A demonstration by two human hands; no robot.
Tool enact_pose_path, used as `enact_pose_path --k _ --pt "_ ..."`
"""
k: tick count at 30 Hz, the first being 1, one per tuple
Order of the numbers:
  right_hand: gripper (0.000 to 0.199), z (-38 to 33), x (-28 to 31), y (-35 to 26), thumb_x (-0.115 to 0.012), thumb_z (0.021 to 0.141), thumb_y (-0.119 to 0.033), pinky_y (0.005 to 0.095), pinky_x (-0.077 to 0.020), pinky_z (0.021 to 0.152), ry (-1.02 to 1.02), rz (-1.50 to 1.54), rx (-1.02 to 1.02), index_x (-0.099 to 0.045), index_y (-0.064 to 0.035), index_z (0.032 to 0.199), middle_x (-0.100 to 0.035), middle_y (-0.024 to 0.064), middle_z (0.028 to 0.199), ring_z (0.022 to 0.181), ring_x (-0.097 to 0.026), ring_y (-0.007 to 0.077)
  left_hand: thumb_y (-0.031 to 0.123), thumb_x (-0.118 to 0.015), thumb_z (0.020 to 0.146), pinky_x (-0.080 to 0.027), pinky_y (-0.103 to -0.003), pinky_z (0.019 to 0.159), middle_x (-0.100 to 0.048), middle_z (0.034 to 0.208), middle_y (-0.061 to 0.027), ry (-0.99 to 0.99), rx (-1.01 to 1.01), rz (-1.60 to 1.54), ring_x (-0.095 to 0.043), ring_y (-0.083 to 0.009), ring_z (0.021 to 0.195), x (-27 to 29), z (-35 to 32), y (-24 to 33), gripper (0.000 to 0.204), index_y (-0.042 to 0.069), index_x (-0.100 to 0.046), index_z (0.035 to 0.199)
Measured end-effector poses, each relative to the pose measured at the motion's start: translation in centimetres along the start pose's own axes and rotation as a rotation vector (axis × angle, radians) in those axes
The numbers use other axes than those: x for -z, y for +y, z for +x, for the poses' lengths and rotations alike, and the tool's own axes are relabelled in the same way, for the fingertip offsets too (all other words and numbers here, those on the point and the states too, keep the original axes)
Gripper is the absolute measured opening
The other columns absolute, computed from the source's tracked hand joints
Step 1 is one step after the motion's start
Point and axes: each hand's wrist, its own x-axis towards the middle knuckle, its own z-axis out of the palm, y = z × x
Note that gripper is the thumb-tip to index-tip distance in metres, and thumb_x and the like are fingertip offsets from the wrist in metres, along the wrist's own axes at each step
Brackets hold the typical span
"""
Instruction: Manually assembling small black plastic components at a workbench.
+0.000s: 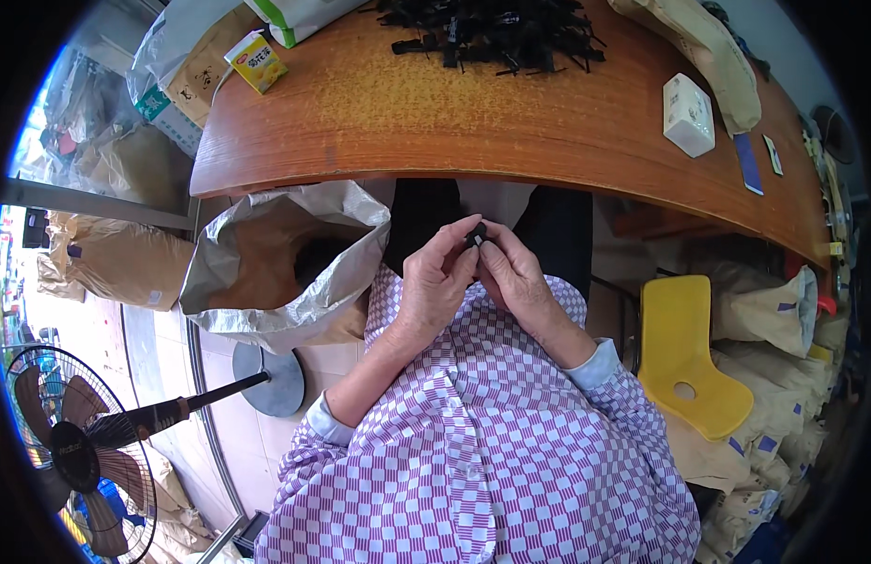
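A curved wooden table (510, 122) fills the head view ahead of you, with a heap of black parts (496, 33) at its far edge and a white box (688, 114) to the right. Below its near edge, your left hand (433, 282) and right hand (513, 274) meet, pinching one small black piece (475, 235) (over your lap). An open paper sack (285, 258) stands left, a yellow stool (687, 352) right.

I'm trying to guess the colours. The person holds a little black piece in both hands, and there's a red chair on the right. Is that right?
Not quite. The head view shows the chair is yellow, not red. The rest holds: the left hand and right hand hold a little black piece between them.
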Motion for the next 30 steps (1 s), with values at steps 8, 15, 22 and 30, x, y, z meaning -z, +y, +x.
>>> enact_pose_path --k 8,15,22,30 --pt "0.032 0.0 -0.6 -0.2 -0.043 0.099 -0.019 0.0156 -0.0306 0.044 0.031 0.081 -0.164 -0.045 -0.0076 0.129 -0.045 -0.0049 0.068 0.053 -0.038 0.0013 -0.003 -0.058 0.082 -0.049 -0.028 0.057 -0.06 0.084 -0.0118 0.056 -0.215 0.319 -0.058 -0.0217 0.063 0.1 0.1 -0.1 0.035 0.007 -0.059 0.116" --pt "0.032 0.4 1.1 0.9 -0.043 0.099 -0.019 0.0182 -0.0271 0.037 -0.052 0.314 -0.413 -0.045 -0.0086 0.129 -0.045 -0.0049 0.062 0.044 -0.035 0.0022 0.0 -0.058 0.081 -0.051 -0.032 0.058 -0.06 0.085 -0.0139 -0.008 -0.181 0.46 -0.063 -0.0277 0.07 0.4 0.2 -1.5 0.033 0.007 -0.059 0.113" --pt "0.027 0.6 0.9 1.4 -0.045 0.099 -0.02 0.0156 -0.0411 0.054 -0.015 -0.176 -0.032 -0.049 -0.0054 0.12 -0.054 -0.0026 0.077 0.062 -0.049 0.0041 0.004 -0.049 0.093 -0.048 -0.02 0.059 -0.064 0.097 -0.0086 -0.084 0.167 -0.28 -0.064 -0.0122 0.077 1.7 0.7 -2.4 0.035 0.007 -0.042 0.127" --pt "0.011 0.5 2.1 0.6 -0.051 0.095 -0.012 0.0144 -0.032 0.04 -0.051 0.166 -0.022 -0.053 -0.005 0.104 -0.057 -0.002 0.073 0.049 -0.042 -0.0002 0.01 -0.05 0.094 -0.052 -0.022 0.064 -0.063 0.096 -0.0111 -0.121 0.366 -0.87 -0.065 -0.0163 0.078 2.2 0.5 -1.6 0.036 0.006 -0.042 0.129"
